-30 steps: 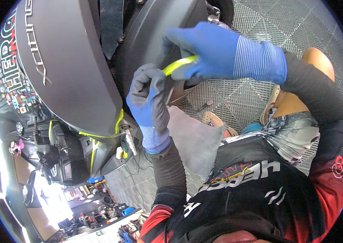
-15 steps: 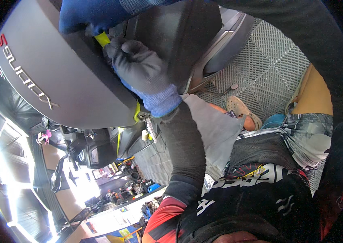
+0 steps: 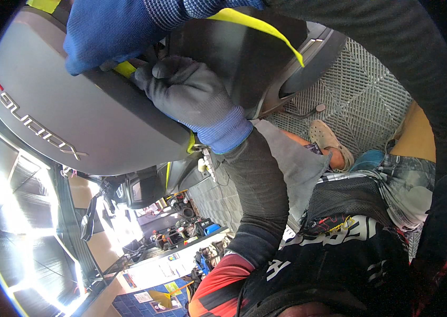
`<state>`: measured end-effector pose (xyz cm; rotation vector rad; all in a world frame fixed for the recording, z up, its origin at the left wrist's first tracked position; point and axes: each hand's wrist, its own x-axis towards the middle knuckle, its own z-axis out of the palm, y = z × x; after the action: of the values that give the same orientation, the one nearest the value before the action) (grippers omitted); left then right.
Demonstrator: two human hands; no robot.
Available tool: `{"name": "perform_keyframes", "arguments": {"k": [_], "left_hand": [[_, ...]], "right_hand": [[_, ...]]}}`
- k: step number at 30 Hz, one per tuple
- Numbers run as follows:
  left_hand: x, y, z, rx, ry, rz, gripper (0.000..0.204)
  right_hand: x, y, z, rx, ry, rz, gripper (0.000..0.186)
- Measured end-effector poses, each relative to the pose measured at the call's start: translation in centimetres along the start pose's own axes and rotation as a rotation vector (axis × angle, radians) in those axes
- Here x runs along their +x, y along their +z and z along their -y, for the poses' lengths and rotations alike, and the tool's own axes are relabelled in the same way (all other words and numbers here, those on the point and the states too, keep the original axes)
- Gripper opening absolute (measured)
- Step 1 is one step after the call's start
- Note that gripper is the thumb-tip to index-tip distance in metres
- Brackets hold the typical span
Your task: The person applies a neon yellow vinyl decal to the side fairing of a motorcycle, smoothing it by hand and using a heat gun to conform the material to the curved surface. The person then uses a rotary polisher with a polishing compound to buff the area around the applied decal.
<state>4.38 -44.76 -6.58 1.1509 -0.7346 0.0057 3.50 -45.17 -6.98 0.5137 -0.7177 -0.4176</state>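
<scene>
1. The yellow tape (image 3: 124,68) is seen upper left of the frame, between the two gloved hands, along the upper edge of the grey panel (image 3: 70,90).
2. By the left hand (image 3: 194,92), near top centre, the tape is held in narrowly curled fingers.
3. The tape is overlapped by the right hand (image 3: 112,31), higher and further left; its fingertips are hidden, so whether anything is gripped cannot be told.
4. A loose yellow strip (image 3: 260,31) is draped from beside the right wrist toward upper right.
5. At right centre, a beige clog (image 3: 318,134) is set on the floor (image 3: 366,90).
</scene>
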Motion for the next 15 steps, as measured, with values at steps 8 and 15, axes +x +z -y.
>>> {"name": "perform_keyframes", "arguments": {"k": [8, 15], "left_hand": [[0.3, 0.9, 0.2, -0.011, 0.012, 0.001, 0.019], [0.1, 0.9, 0.2, -0.026, 0.039, -0.026, 0.016]], "right_hand": [[2.7, 3.4, 5.6, -1.057, -0.011, 0.292, 0.029], [8.3, 9.3, 11.4, -2.269, -0.398, 0.886, 0.023]]}}
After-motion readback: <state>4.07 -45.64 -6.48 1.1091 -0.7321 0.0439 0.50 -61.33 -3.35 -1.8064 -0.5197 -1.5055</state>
